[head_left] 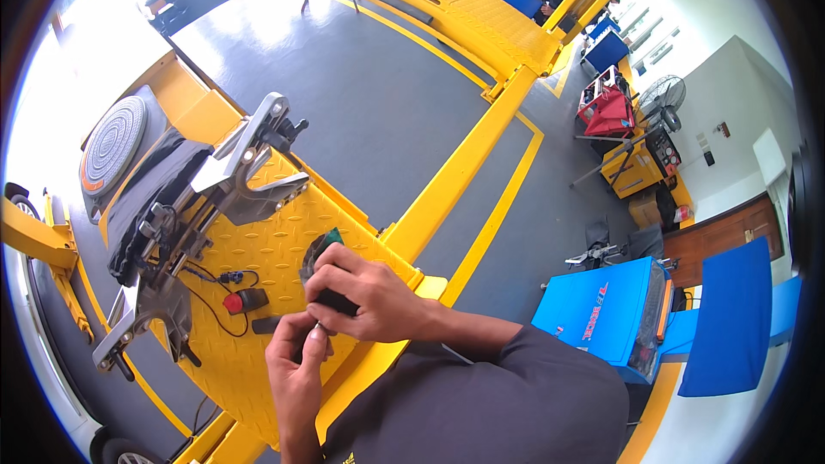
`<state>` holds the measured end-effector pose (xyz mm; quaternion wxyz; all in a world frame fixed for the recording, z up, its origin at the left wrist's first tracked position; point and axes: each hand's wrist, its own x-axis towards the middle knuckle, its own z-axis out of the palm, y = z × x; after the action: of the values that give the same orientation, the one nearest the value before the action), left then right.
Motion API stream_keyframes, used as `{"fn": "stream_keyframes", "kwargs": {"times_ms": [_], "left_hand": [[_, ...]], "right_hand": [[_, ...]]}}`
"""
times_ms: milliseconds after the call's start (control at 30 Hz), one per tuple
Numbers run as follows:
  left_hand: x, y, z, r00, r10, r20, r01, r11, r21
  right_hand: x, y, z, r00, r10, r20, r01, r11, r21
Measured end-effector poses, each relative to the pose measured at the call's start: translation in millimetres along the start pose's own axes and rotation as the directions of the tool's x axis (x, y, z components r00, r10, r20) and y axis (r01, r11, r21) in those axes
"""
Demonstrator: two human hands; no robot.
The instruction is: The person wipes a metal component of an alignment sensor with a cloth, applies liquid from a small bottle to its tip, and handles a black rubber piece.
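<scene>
The fingers point(333, 278) of the right hand point(378, 296) are curled inward and closed around a small black object point(337, 302); I see only part of it. The left hand point(296, 369) is positioned just below, its thumb and index finger bent nearly together near the object's lower end; I cannot tell what, if anything, they grip. A dark item with a green edge point(323, 247) shows just beyond the right-hand fingers; I cannot tell whether it belongs to the black object. Both hands are located above a yellow diamond-plate metal platform point(266, 245). To their left, I observe a small red-and-black block point(247, 301) with a thin black cable point(208, 311) beside it. Farther left stands a silver-and-black metal clamp frame point(222, 170), next to a black cloth cover point(163, 189).
</scene>
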<state>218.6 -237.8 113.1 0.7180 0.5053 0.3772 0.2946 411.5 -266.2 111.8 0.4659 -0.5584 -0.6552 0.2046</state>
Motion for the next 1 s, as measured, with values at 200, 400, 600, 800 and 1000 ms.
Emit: {"fn": "stream_keyframes", "kwargs": {"times_ms": [200,400,600,800,1000], "left_hand": [[3.8,0.6,7.1,0.998,-0.012,0.069,0.011,1.0,0.011],[5.5,-7.6,7.7,0.998,-0.027,0.057,0.03,0.998,-0.058],[3.2,-6.1,-0.3,0.999,-0.001,0.042,0.001,1.0,-0.021],[-0.4,-5.3,-7.0,1.0,0.027,-0.013,-0.027,1.0,-0.006],[-2.6,-2.2,-11.8,0.995,0.066,-0.079,-0.063,0.997,0.044]], "right_hand": [[-11.3,-5.8,-7.8,0.995,0.08,-0.054,-0.08,0.997,-0.002],[-18.8,-6.8,-6.3,0.988,0.095,-0.124,-0.101,0.994,-0.042],[-18.9,-9.2,-1.6,0.989,0.103,-0.108,-0.108,0.993,-0.049],[-12.8,-20.8,4.1,0.985,0.14,-0.098,-0.143,0.99,-0.019],[-5.1,-21.1,14.1,0.99,0.114,-0.083,-0.114,0.993,0.007]]}}
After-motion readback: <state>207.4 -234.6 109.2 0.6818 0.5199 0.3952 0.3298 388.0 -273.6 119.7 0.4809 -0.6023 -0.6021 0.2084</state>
